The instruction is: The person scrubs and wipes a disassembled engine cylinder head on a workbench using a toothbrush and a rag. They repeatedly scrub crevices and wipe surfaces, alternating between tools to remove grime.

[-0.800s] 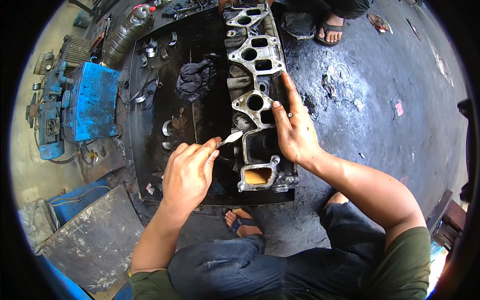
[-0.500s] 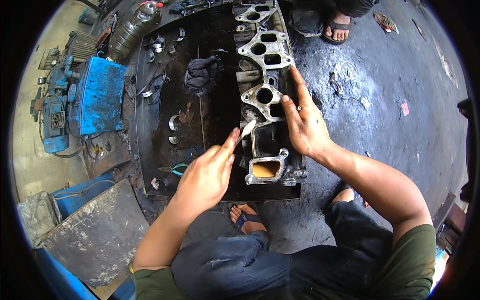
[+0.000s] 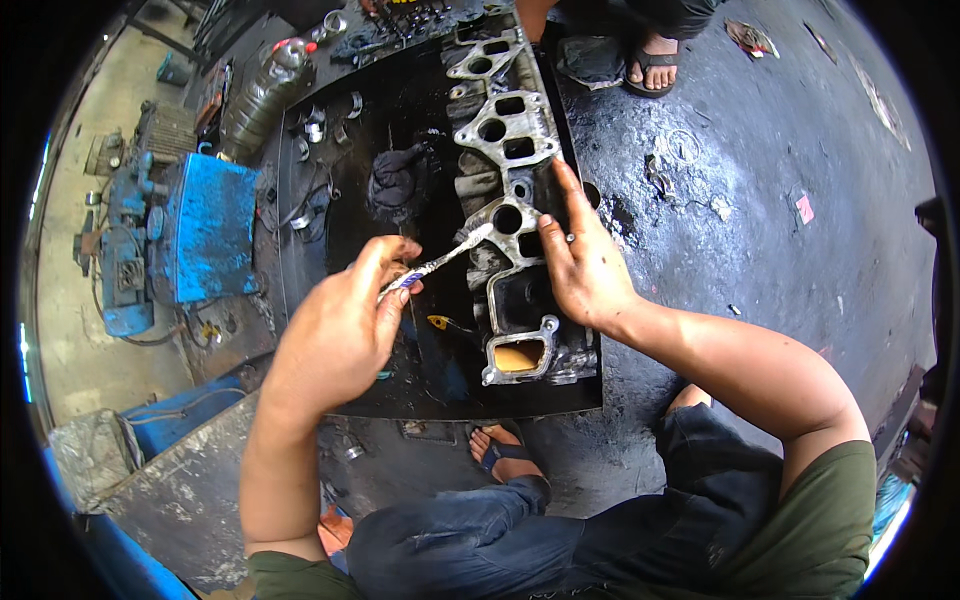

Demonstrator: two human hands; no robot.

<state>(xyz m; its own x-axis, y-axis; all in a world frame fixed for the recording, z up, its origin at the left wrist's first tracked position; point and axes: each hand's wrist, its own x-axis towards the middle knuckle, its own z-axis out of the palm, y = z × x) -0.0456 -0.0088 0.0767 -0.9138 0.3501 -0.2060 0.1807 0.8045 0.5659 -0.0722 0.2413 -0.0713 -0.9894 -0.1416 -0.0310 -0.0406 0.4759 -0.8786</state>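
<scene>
A grimy metal engine cylinder head [image 3: 507, 150] with round and squarish ports lies lengthwise on a black metal tray [image 3: 350, 375]. My left hand [image 3: 345, 325] is closed round the white and blue handle of a toothbrush [image 3: 432, 265]. Its pale head touches the flange beside a round port. Against the right side of the cylinder head rests my right hand [image 3: 590, 255], fingers stretched out and apart, thumb near the port edge. Yellowish-brown liquid [image 3: 517, 357] shows inside the nearest square opening.
A dark rag [image 3: 397, 180] and curved bearing shells [image 3: 316, 131] lie on the tray. Left of it stands a blue machine [image 3: 217, 228], with a large plastic bottle [image 3: 258, 100] behind. Another person's sandalled foot [image 3: 654, 65] is at the far right of the tray.
My left hand has drawn back leftward, and more of the toothbrush shows. The brush head has moved farther up the cylinder head. My right hand keeps its place against the side; the view has shifted.
</scene>
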